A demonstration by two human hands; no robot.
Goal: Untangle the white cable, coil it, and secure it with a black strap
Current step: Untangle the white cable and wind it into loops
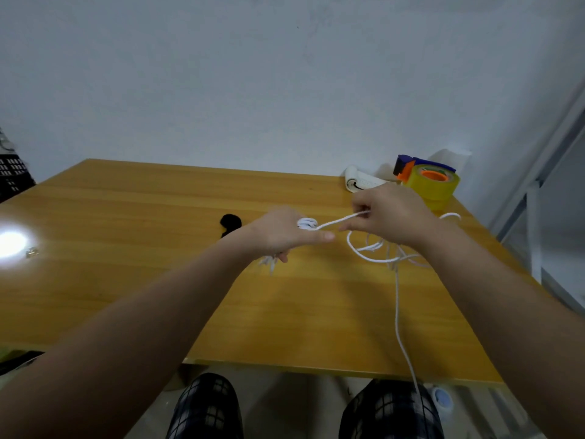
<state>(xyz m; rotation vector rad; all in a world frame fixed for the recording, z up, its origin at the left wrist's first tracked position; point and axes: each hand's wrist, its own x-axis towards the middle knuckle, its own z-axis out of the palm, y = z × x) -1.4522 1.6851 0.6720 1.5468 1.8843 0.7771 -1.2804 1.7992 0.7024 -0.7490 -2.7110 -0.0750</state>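
left hand (281, 233) grips wound loops of smooth white cable (307, 224) | right hand (392, 217) pinches taut strand | black strap (230, 222) crumpled

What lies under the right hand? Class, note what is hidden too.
Loose loops of white cable lie on the table under the right hand, which pinches one strand. The hand and forearm cover the loops' far parts.
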